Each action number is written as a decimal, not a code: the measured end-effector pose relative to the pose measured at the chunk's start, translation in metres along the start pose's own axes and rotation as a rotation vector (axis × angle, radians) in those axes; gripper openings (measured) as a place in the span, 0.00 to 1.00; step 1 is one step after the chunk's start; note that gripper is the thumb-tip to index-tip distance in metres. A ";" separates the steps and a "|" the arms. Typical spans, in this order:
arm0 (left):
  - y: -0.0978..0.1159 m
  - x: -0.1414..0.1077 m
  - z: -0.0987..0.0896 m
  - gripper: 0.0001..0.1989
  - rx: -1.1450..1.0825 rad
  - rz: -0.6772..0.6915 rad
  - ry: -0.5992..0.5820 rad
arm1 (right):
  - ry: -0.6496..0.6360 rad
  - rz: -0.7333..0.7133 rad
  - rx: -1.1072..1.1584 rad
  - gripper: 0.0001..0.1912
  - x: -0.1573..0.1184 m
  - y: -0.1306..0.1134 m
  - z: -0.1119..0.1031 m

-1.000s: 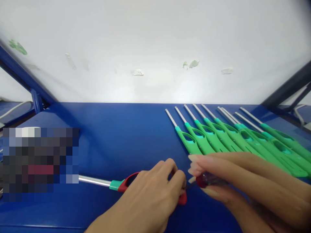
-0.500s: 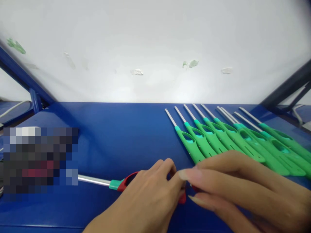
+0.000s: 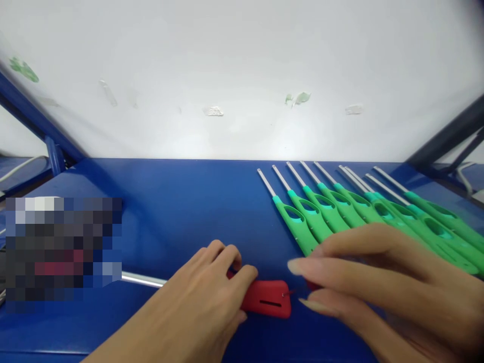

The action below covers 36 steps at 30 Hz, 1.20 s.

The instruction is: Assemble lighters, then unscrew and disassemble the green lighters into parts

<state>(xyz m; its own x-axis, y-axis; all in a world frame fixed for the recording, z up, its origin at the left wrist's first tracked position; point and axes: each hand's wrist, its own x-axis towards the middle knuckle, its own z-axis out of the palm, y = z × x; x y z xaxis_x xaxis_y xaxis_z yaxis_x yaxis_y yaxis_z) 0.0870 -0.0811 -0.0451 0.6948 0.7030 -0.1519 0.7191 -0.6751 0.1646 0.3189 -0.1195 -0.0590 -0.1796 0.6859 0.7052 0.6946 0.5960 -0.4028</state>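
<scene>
Across the blue table lies a long-necked lighter with a red handle, its metal tube pointing left. My left hand is wrapped over the front of the handle, hiding its trigger loop. The handle's rear end, with a dark slot, lies bare to the right of the fingers. Just beyond that end my right hand is pinched around a small red piece, mostly hidden by the fingertips. A thin reddish strand shows at the handle's end corner, between it and the right fingertips.
Several green lighters lie side by side at the right, their tubes toward the wall. A blurred-out dark patch covers the left. Behind the blue table stands a white wall panel between blue frame posts.
My left hand has shifted left along the red handle, uncovering its rear end. The right hand has moved slightly right, and its pinch is a little farther from the left hand.
</scene>
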 end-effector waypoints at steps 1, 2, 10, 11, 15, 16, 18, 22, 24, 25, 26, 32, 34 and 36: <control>-0.002 -0.002 0.000 0.11 0.009 -0.013 -0.007 | 0.000 0.007 -0.012 0.15 0.000 0.000 -0.001; -0.004 -0.003 0.001 0.11 0.015 -0.015 -0.011 | -0.012 0.013 -0.015 0.16 0.000 0.000 -0.002; -0.005 0.001 0.006 0.10 -0.023 0.018 -0.051 | -0.125 -0.131 0.030 0.26 0.010 0.014 -0.012; -0.004 0.002 0.006 0.10 -0.030 0.011 -0.056 | -0.092 -0.120 0.011 0.24 0.011 0.015 -0.012; -0.003 0.006 0.004 0.11 -0.034 -0.017 -0.068 | -0.037 -0.095 -0.030 0.22 0.010 0.017 -0.014; -0.003 0.006 0.004 0.11 -0.035 -0.025 -0.076 | -0.039 -0.094 -0.031 0.24 0.009 0.018 -0.015; -0.003 0.007 0.004 0.11 -0.036 -0.028 -0.081 | -0.065 -0.102 -0.040 0.27 0.007 0.020 -0.017; -0.004 0.009 0.005 0.12 -0.044 -0.029 -0.093 | -0.065 -0.084 -0.042 0.22 0.007 0.020 -0.020; -0.004 0.009 0.005 0.12 -0.051 -0.030 -0.080 | -0.003 -0.046 -0.025 0.20 0.007 0.019 -0.019; -0.005 0.009 0.006 0.12 -0.055 -0.031 -0.072 | -0.008 -0.056 -0.028 0.22 0.007 0.019 -0.018; -0.005 0.009 0.006 0.12 -0.060 -0.032 -0.068 | -0.022 -0.073 -0.023 0.24 0.007 0.019 -0.018; -0.004 0.007 0.004 0.12 -0.099 -0.037 -0.078 | -0.135 -0.153 -0.053 0.24 0.008 0.025 -0.023; -0.004 0.006 0.004 0.12 -0.111 -0.034 -0.058 | -0.093 -0.105 -0.073 0.20 0.007 0.022 -0.021; -0.004 0.006 0.005 0.13 -0.121 -0.037 -0.046 | -0.041 -0.014 -0.060 0.21 0.005 0.019 -0.018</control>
<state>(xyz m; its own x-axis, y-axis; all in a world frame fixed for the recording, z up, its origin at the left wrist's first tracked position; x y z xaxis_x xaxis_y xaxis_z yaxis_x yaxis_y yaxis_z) 0.0883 -0.0757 -0.0511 0.6696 0.7141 -0.2044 0.7394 -0.6149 0.2741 0.3438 -0.1121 -0.0525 -0.2172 0.6953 0.6851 0.7322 0.5802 -0.3566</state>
